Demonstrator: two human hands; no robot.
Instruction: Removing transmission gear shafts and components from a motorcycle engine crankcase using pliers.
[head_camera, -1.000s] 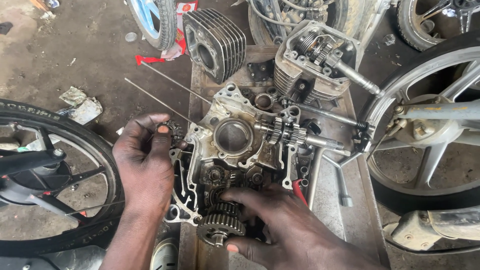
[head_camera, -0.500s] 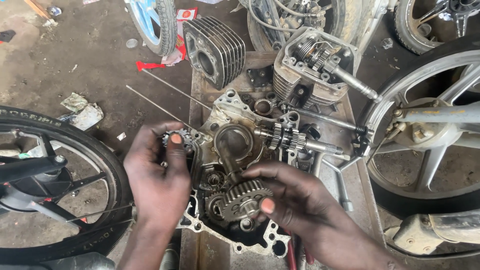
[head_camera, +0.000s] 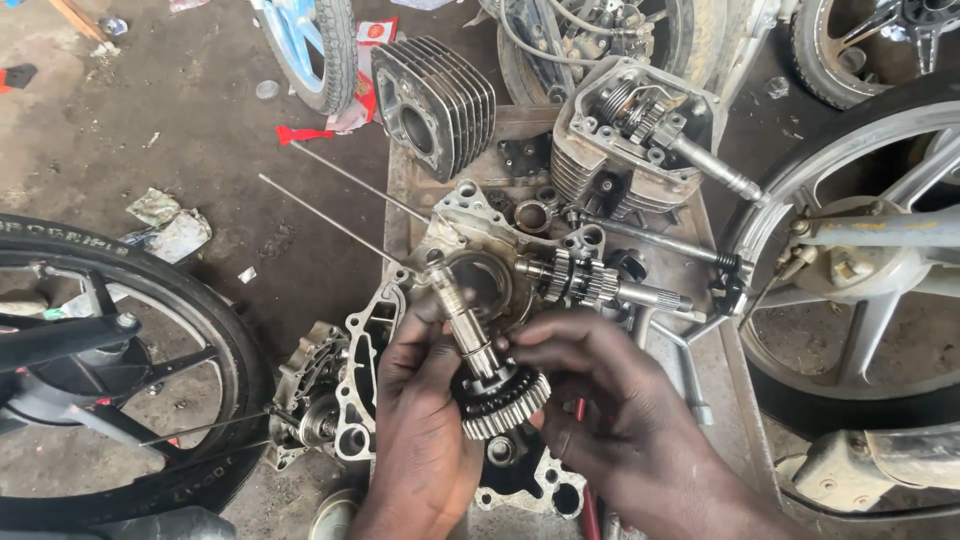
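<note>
Left hand (head_camera: 425, 400) and right hand (head_camera: 610, 400), palms inward, fingers clasping greasy steel gear shaft (head_camera: 480, 355) tilted above grey aluminium crankcase (head_camera: 480, 240).

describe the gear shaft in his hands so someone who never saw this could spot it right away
Start at the metal workbench between the two wheels, then the open engine case on it. Just in front, the left hand and right hand hold the gear shaft upright. Unlike the second gear shaft lying flat behind, its gears sit at the bottom.
</note>
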